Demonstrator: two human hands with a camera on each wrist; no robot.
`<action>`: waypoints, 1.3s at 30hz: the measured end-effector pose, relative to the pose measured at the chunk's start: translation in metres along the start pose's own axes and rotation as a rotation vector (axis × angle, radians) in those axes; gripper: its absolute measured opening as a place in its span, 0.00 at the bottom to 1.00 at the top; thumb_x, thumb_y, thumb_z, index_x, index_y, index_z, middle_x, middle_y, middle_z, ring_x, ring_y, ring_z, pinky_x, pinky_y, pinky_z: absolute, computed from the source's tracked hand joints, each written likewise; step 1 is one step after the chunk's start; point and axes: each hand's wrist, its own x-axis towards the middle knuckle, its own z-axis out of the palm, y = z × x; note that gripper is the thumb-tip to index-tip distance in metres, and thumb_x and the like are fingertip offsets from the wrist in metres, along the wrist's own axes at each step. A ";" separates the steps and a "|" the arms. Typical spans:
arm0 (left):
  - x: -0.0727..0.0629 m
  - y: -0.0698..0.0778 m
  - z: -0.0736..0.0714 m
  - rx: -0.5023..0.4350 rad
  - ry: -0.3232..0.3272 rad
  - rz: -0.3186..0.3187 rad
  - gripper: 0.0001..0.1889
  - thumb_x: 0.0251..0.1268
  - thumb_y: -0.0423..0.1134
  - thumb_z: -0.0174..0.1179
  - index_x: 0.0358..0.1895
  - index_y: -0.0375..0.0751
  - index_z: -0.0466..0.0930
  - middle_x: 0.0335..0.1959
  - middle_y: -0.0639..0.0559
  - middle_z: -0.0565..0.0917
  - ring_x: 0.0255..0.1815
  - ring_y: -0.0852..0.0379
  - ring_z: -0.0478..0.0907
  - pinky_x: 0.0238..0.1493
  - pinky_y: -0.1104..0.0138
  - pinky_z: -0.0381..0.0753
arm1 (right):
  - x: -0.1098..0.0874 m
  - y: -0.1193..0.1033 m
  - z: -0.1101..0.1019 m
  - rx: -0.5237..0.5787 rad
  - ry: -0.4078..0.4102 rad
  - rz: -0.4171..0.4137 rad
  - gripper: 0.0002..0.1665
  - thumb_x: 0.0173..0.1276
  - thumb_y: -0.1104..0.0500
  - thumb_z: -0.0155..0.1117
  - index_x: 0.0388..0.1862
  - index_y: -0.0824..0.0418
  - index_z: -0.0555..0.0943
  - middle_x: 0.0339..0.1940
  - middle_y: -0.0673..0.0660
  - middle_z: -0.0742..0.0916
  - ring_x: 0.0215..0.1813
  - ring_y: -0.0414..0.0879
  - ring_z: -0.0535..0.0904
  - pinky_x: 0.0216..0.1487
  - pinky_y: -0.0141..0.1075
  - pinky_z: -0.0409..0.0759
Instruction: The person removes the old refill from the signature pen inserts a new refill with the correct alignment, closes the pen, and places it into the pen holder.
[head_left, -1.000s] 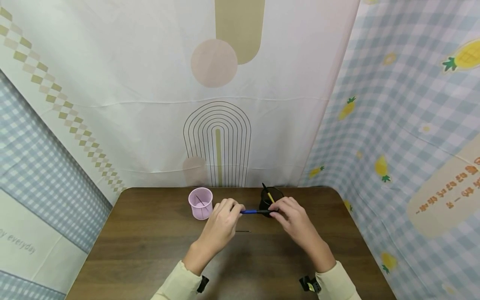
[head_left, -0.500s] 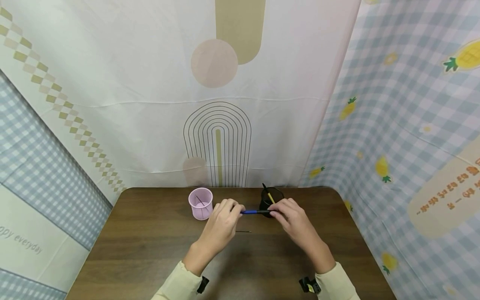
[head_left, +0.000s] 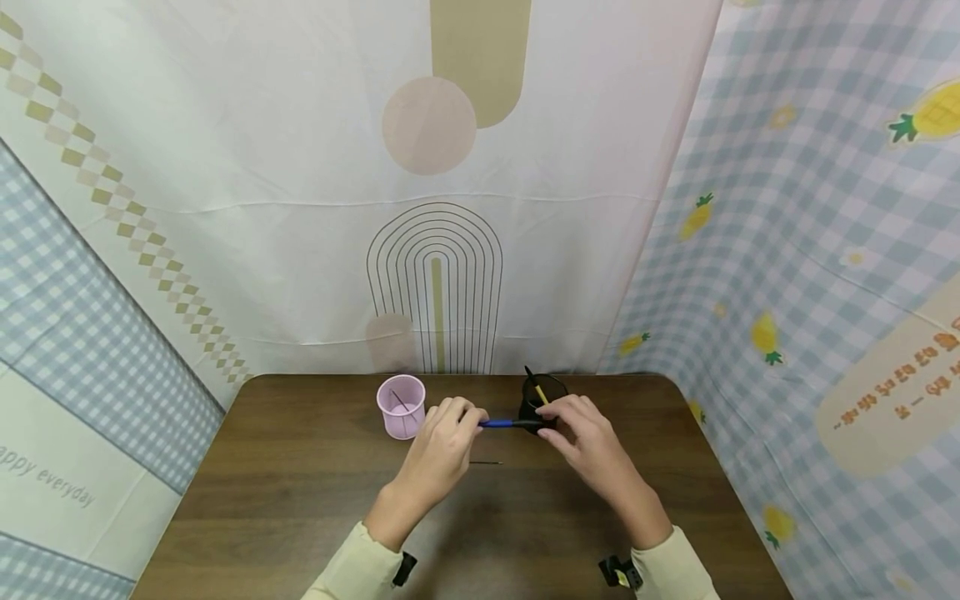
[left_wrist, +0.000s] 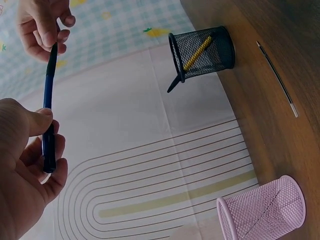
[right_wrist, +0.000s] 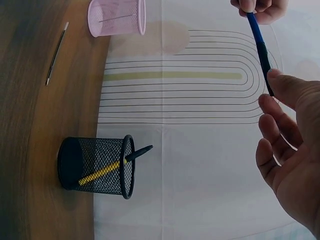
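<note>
A pen with a blue barrel and black grip end [head_left: 506, 423] is held level above the table between both hands. My left hand [head_left: 441, 448] grips its blue end, thumb against curled fingers, as the left wrist view shows. At the black end, my right hand [head_left: 592, 443] pinches the tip between thumb and index finger, its other fingers loosely bent. Beneath the pen, a thin dark pen refill [left_wrist: 277, 80] with a pale end lies on the table. Behind the right hand stands a black mesh pen cup [right_wrist: 100, 150] with a yellow and black pen [right_wrist: 102, 173] leaning inside.
A pink mesh cup [head_left: 399, 427] stands left of the hands near the table's back edge, a thin dark stick [head_left: 401, 402] inside it. The brown wooden table [head_left: 270, 483] meets a patterned cloth [head_left: 315, 275] hanging behind it.
The right thumb and fingers have shifted slightly at the pen's black end, with a little more space between them. The pen has edged slightly left; the cups and refill stay put.
</note>
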 end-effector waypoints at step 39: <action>0.004 0.002 -0.003 -0.026 -0.031 0.011 0.05 0.69 0.34 0.63 0.44 0.41 0.82 0.38 0.52 0.81 0.41 0.53 0.79 0.38 0.63 0.75 | 0.000 0.000 0.002 -0.010 0.013 0.005 0.07 0.65 0.65 0.74 0.40 0.54 0.87 0.37 0.43 0.85 0.41 0.37 0.74 0.37 0.31 0.77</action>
